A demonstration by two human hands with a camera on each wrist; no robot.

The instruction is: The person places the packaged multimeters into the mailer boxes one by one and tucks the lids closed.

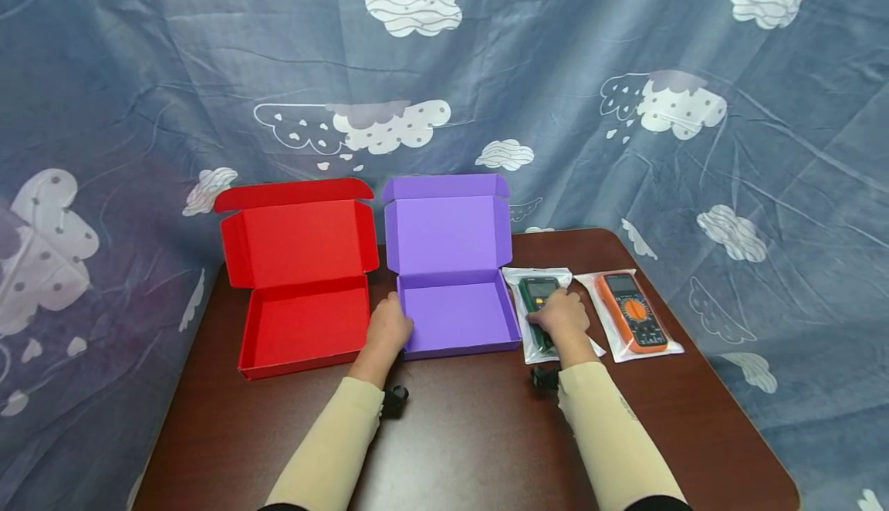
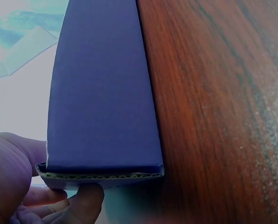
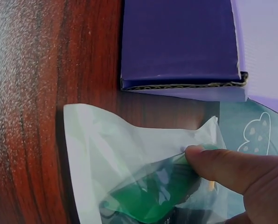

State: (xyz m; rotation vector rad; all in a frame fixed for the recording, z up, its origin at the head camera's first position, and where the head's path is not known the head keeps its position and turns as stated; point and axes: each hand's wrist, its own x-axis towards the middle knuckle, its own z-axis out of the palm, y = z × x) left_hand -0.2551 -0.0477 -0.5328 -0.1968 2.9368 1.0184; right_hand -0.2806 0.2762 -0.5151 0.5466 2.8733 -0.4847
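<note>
An opened purple cardboard box (image 1: 458, 314) stands in the middle of the table in the head view, its lid raised at the back. My left hand (image 1: 390, 327) grips its left wall; the left wrist view shows a thumb and fingers at the box's corner edge (image 2: 101, 177). Right of the box lies a green multimeter (image 1: 539, 289) inside a clear plastic bag (image 3: 85, 149). My right hand (image 1: 564, 316) holds that meter across its body, thumb on the near side through the plastic. Part of the meter is hidden under the hand.
An opened red cardboard box (image 1: 309, 326) stands left of the purple one. At the right lies an orange multimeter (image 1: 633, 310) in its own plastic bag. All rest on a brown wooden table (image 1: 472, 434), with a blue cloud-print curtain (image 1: 556, 48) behind.
</note>
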